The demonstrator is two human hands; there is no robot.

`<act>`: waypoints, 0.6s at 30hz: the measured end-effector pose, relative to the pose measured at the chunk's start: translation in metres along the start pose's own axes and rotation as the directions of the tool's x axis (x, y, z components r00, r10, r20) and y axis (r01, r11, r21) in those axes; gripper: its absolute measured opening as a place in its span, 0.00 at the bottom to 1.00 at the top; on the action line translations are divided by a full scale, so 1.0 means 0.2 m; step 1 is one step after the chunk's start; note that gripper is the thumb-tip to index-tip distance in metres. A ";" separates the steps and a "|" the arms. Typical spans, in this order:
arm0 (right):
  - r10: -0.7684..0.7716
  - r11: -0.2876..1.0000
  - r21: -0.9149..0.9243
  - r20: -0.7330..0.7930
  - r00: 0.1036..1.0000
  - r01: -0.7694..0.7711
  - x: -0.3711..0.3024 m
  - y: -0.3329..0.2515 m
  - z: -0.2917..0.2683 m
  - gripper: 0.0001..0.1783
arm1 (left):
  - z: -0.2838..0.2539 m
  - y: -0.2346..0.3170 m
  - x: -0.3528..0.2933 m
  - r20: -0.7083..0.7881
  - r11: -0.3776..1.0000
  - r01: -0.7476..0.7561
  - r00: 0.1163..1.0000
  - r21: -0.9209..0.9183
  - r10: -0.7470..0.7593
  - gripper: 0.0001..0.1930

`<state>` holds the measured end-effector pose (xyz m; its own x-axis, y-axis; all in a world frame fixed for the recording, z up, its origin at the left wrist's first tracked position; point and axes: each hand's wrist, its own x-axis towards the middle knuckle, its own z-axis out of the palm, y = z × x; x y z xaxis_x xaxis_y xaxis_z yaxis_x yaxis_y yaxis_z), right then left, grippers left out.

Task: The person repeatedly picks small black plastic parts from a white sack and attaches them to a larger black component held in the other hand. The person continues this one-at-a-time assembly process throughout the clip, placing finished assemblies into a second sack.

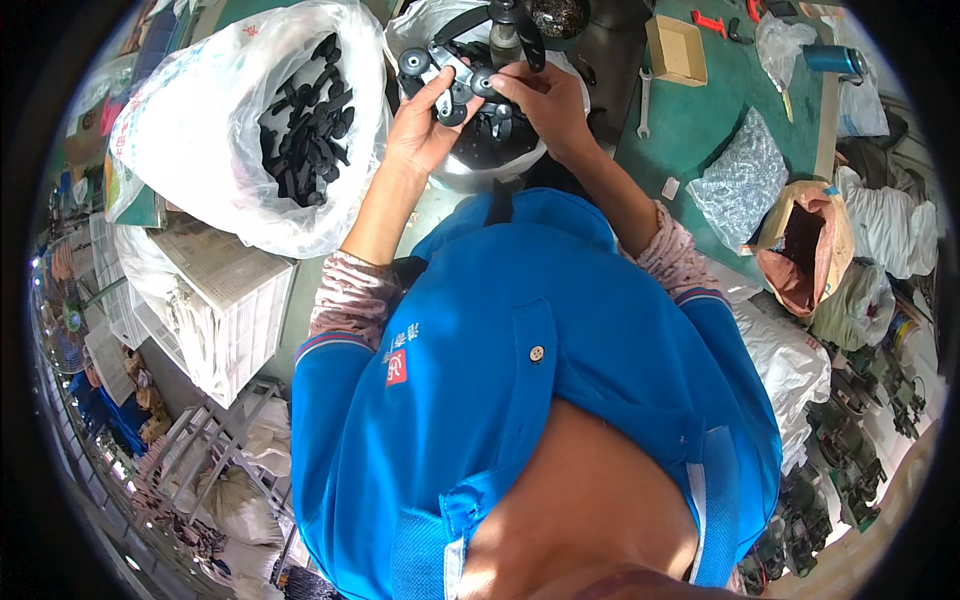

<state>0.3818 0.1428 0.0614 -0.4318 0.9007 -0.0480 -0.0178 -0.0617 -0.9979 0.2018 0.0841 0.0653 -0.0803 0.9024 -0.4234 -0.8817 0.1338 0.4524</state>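
Together both hands (425, 125) (545, 100) hold a black wheeled bracket (450, 75), lengthwise left-to-right.

You are sitting in a small assembly workshop: a green-topped workbench (700, 120) is carrying a steel spanner (645, 105), and a clear plastic sack of black moulded parts (305, 120) is standing beside white crates (225, 300).

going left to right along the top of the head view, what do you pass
white bag of black plastic parts → left hand → right hand → wrench → small cardboard box → clear bag of small pieces → blue cylinder
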 end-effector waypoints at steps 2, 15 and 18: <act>0.025 0.982 0.189 -0.083 0.996 -0.009 0.01 -0.02 0.01 0.15 | -0.01 0.01 -0.02 -0.037 1.000 0.011 0.999 -0.015 -0.011 0.12; -0.152 0.981 0.081 -0.221 0.963 0.174 -0.15 -0.14 -0.02 0.10 | -0.17 0.13 -0.02 0.023 0.989 0.081 0.997 -0.127 -0.078 0.11; -0.503 0.776 -0.405 0.065 0.862 0.483 -0.20 -0.21 -0.11 0.18 | -0.17 0.19 -0.04 0.089 0.953 0.205 0.978 -0.222 -0.190 0.10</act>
<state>0.4191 0.1181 0.1051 -0.4221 0.7794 0.4629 0.1432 0.5616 -0.8149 0.1532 0.0679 0.0581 0.1304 0.8934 -0.4300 -0.9602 0.2218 0.1697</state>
